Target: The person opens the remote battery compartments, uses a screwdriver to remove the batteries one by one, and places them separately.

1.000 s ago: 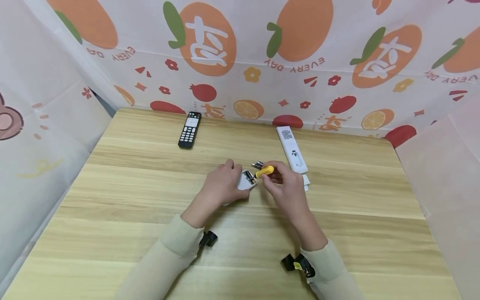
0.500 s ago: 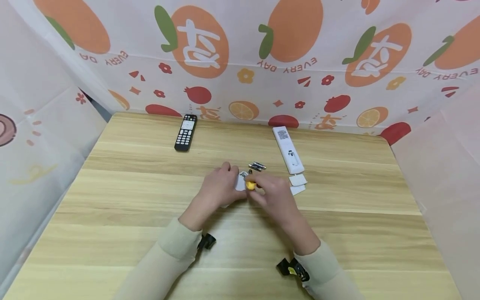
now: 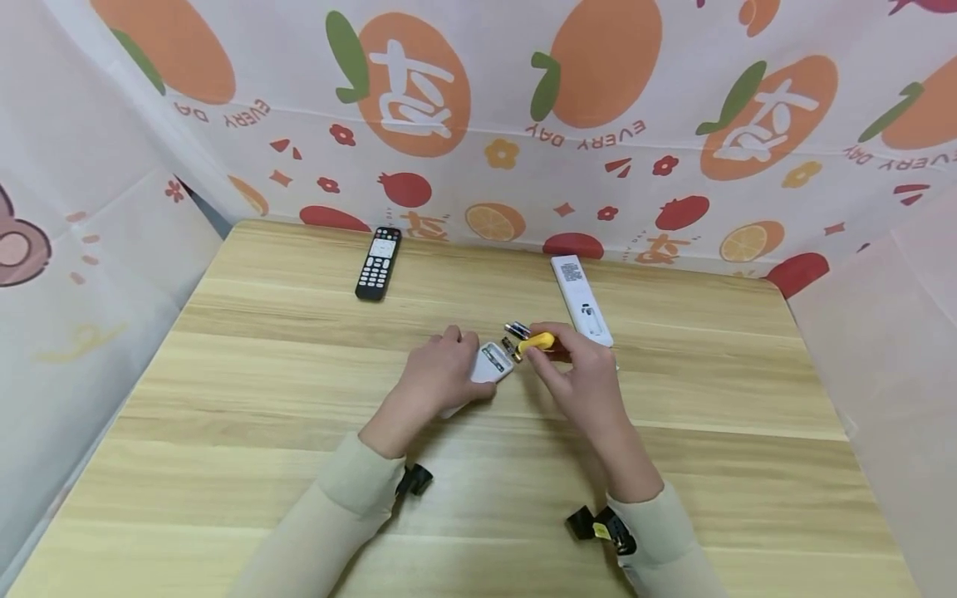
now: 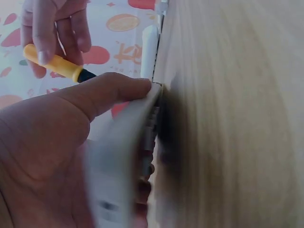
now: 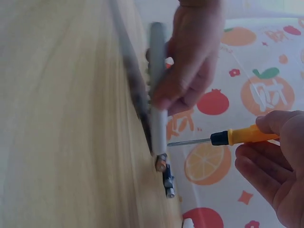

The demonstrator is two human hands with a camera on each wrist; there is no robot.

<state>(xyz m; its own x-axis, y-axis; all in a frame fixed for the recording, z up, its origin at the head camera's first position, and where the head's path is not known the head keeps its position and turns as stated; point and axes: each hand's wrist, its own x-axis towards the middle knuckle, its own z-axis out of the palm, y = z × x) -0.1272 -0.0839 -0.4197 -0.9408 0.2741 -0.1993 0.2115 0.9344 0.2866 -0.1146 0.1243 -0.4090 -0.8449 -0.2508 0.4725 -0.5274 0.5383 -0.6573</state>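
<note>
My left hand (image 3: 441, 370) grips a white remote control (image 3: 486, 374) close over the table, its open battery compartment facing up. In the right wrist view the remote control (image 5: 158, 85) shows edge-on, with the thumb on its side. My right hand (image 3: 581, 378) pinches the yellow handle of a screwdriver (image 3: 538, 341). The thin shaft of this screwdriver (image 5: 249, 135) points at the remote's end. Just past that end lies a loose battery (image 5: 161, 164). More batteries (image 3: 517, 330) lie a little farther back, beside the right fingers. No battery shows in the compartment.
A black remote control (image 3: 378, 264) lies at the back left of the wooden table (image 3: 284, 357). Behind my right hand a second white remote control (image 3: 576, 286) lies back side up. White covers near it are almost wholly hidden by that hand. A fruit-print cloth (image 3: 478, 178) hangs behind.
The screwdriver dipped over the compartment, then drew back to the right. The battery seen in the compartment a second ago is out, and a loose one lies past the remote's end.
</note>
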